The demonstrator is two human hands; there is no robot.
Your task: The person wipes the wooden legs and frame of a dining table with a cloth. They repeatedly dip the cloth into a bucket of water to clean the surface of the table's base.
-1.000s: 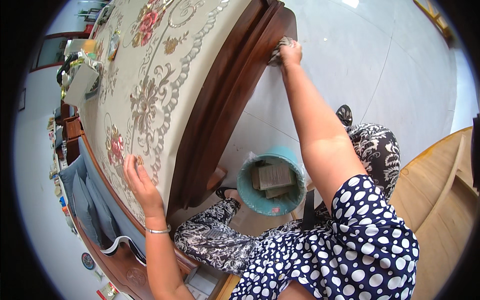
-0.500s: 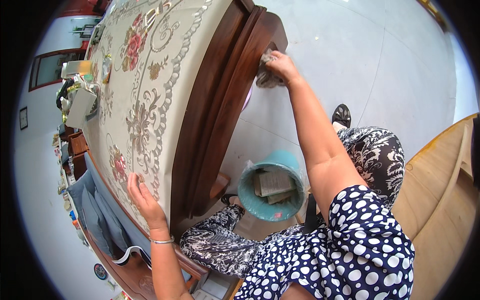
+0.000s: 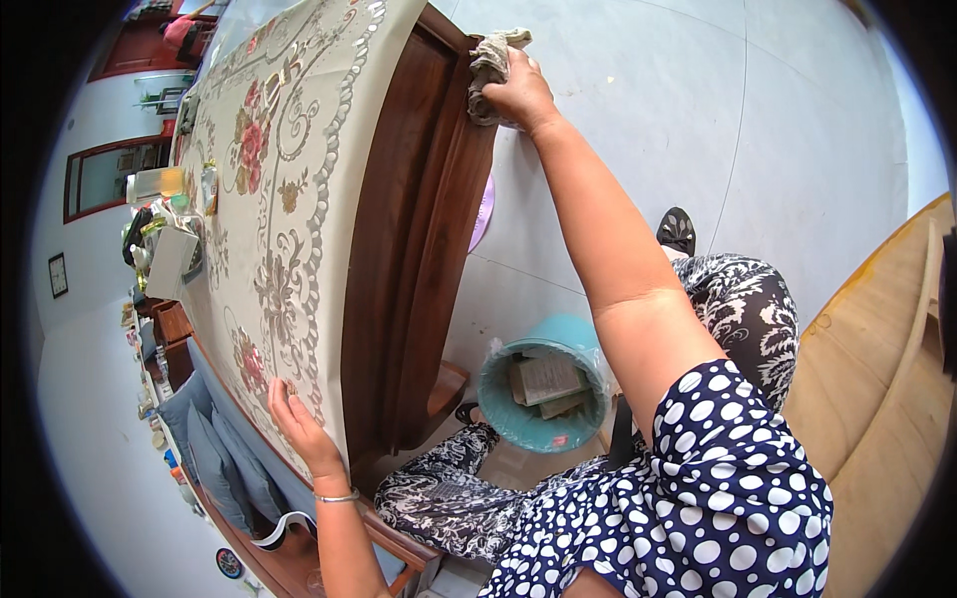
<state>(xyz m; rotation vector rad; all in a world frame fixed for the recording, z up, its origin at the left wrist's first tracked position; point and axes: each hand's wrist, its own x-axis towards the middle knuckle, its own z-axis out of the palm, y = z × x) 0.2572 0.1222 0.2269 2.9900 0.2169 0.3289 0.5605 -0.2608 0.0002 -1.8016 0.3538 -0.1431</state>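
Note:
My right hand (image 3: 521,92) grips a crumpled grey-beige cloth (image 3: 488,75) and presses it to the far corner of the table's dark wooden side (image 3: 419,189). The arm is stretched far out. My left hand (image 3: 304,429), with a bracelet at the wrist, rests on the near edge of the patterned tablecloth (image 3: 299,209), fingers extended and holding nothing. The tablecloth is cream with red flowers and grey scrolls.
Below my right arm stands a teal bin (image 3: 543,424) with a clear liner and box-like waste inside. A purple round object (image 3: 482,214) shows behind the table. Boxes and jars (image 3: 164,244) crowd the table's left side. A wooden panel (image 3: 877,379) is at right.
My right hand has moved the cloth up and left along the wooden side to its far corner. The left hand stays at the tablecloth edge; the whole view has shifted slightly.

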